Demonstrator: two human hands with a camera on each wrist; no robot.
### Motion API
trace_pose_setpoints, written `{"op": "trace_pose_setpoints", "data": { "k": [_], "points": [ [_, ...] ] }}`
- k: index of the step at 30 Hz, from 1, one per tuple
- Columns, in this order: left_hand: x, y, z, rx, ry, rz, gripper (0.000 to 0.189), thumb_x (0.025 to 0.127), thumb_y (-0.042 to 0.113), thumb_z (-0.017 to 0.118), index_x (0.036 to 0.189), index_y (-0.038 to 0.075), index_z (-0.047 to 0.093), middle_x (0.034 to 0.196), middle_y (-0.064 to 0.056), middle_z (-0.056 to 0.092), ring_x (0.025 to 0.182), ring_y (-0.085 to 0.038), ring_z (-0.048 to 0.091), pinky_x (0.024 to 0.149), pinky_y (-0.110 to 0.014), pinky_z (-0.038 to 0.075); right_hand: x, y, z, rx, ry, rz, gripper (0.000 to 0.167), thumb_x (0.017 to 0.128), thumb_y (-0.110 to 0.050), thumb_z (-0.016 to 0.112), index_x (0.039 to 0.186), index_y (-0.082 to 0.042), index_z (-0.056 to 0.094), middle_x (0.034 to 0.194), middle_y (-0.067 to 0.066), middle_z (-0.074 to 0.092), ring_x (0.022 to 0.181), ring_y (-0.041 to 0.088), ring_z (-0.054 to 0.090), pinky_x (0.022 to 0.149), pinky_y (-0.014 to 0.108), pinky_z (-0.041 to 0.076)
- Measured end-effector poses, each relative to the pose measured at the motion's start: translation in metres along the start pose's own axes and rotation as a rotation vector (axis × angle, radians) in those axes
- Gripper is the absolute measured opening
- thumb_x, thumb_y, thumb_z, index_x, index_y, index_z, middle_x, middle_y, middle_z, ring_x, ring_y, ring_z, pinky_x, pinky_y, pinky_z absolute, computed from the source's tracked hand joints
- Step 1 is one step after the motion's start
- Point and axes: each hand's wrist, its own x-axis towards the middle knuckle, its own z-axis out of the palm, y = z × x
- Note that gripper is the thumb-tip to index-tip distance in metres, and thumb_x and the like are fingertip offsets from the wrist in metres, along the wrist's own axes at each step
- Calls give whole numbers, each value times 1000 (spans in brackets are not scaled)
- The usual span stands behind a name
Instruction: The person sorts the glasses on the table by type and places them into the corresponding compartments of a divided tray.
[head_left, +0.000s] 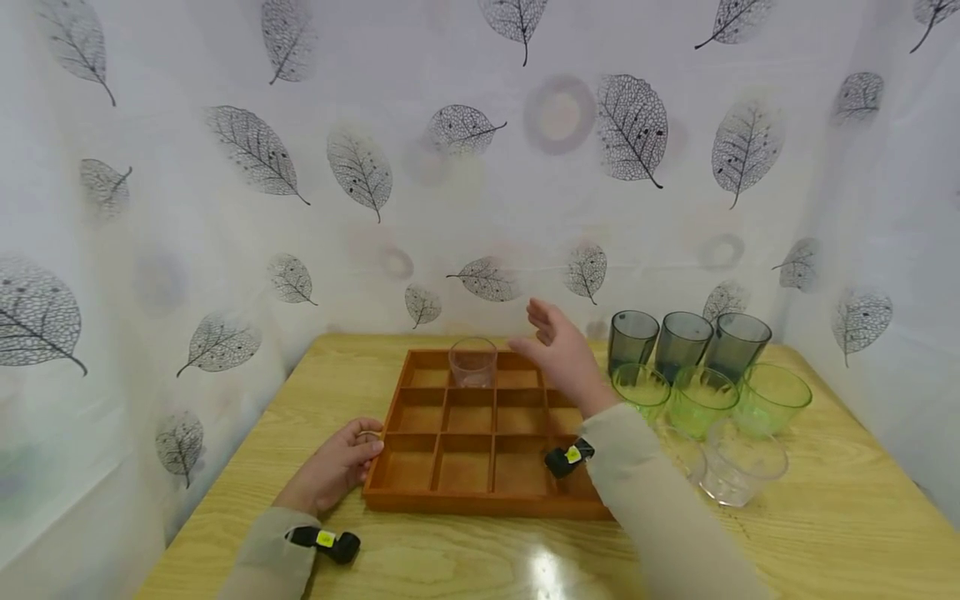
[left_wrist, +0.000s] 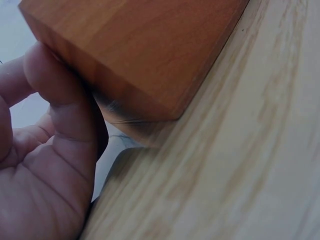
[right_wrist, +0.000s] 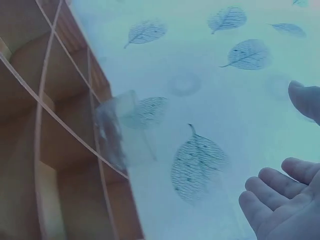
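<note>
A wooden divided tray (head_left: 491, 502) with several square compartments lies on the table. My left hand (head_left: 337, 468) grips its left side near the front corner; in the left wrist view the fingers (left_wrist: 65, 100) meet the tray's wooden side (left_wrist: 130, 55). One clear glass (head_left: 474, 367) stands upright in a back-row compartment, second from the left. Just right of that glass, my right hand (head_left: 562, 350) is raised over the tray's back rows, thumb and fingers spread with nothing between them. The right wrist view shows these fingers (right_wrist: 275, 192) well apart from the clear glass (right_wrist: 111, 129).
Right of the tray, three tall dark grey glasses (head_left: 682, 342) stand at the back. Three green glasses (head_left: 703, 404) stand before them. Clear glasses (head_left: 738, 471) are nearest the front, partly behind the right sleeve (head_left: 660, 492). A leaf-print curtain (head_left: 465, 208) hangs behind the table (head_left: 420, 554).
</note>
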Motion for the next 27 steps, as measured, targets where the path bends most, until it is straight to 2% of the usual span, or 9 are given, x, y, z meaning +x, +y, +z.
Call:
{"op": "trace_pose_setpoints", "data": {
  "k": [7, 16, 25, 27],
  "points": [
    [-1, 1, 0, -2, 10, -10, 30, 104, 16, 59, 127, 7, 42, 97, -1, 53, 68, -9, 48, 59, -23, 44, -19, -14, -26, -40, -10, -30, 91, 91, -55, 71, 161, -25, 21, 162, -3, 31, 148, 22, 31, 118, 43, 27],
    [0, 1, 1, -9, 8, -10, 28, 105, 14, 57, 126, 7, 41, 96, -1, 53, 69, -9, 47, 60, -23, 43, -45, -12, -61, -90, 30, -75, 87, 94, -44, 72, 162, -25, 20, 161, -4, 31, 147, 20, 31, 117, 44, 27],
    [-2, 4, 3, -21, 14, -23, 29, 104, 14, 58, 127, 6, 40, 96, -1, 52, 68, -10, 47, 59, -23, 43, -81, -8, -95, -161, 81, -76, 85, 97, -33, 70, 163, -23, 17, 163, 3, 30, 147, 30, 31, 114, 51, 29],
    [-1, 3, 4, -19, 18, -24, 30, 104, 14, 58, 127, 6, 41, 97, -1, 53, 68, -10, 47, 59, -23, 43, -89, -5, -103, -195, 92, -75, 84, 98, -32, 70, 163, -24, 16, 163, 5, 30, 147, 31, 31, 115, 39, 31]
  ]
}}
